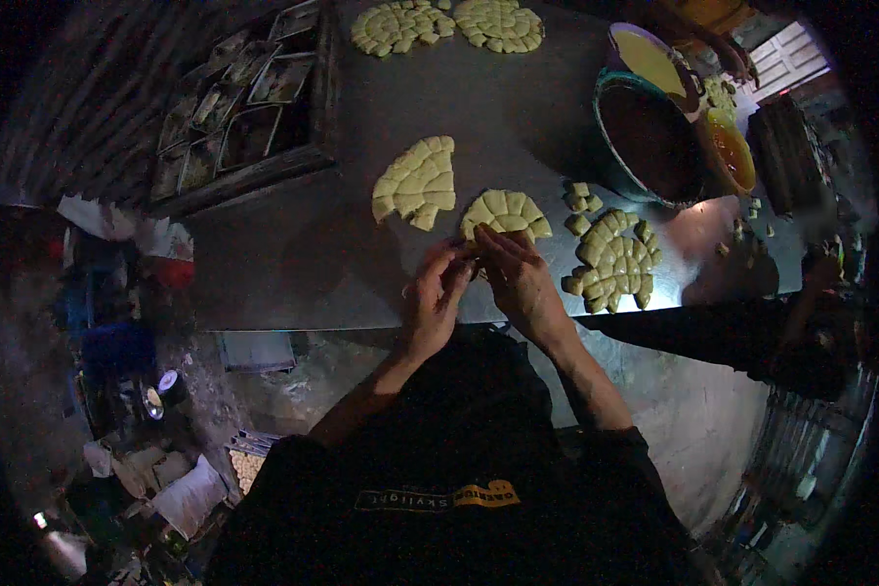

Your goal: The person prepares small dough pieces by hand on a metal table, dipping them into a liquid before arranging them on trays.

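My left hand point(434, 297) and my right hand point(527, 291) meet at the near edge of a pale, scored dough round point(504, 209). The fingertips of both are pinched together and hide whatever small piece may be between them. To the left lies a larger wedge-shaped slab of cut dough point(418, 182) with a ragged near edge. Right of my hands is a glossier cluster of dough pieces point(615, 260), with a few loose dough chunks point(580, 199) beside its upper left.
Two more cut dough rounds point(500, 23) point(400, 26) lie at the metal table's point(361, 283) far side. A wooden crate of metal tins point(254, 98) stands at left. Far right are a large dark-filled basin point(651, 137), a yellow-filled bowl point(649, 63), an orange bowl point(731, 151) and other people's arms point(713, 34).
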Demonstrator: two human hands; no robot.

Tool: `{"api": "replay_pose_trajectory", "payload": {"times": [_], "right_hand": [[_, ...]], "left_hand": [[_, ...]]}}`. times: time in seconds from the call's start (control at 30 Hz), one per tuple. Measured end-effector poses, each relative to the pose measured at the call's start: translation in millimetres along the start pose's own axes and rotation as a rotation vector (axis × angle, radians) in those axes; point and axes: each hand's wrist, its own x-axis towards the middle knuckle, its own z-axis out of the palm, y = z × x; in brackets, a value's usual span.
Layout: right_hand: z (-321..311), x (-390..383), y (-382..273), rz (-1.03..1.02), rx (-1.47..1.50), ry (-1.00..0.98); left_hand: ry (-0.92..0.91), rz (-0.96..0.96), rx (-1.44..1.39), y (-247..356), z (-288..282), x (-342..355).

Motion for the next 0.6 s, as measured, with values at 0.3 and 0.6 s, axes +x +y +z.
{"api": "replay_pose_trajectory", "payload": {"times": [0.3, 0.6], "right_hand": [[-70, -14, -12, 0.054, 0.323, -0.113], [-106, -34, 10, 0.306, 0.621, -0.076]], "left_hand": [[-0.19, -0.605, -0.877, -8, 1, 16], [-0.17, -0.415, -0.511, 38, 45, 9]]}}
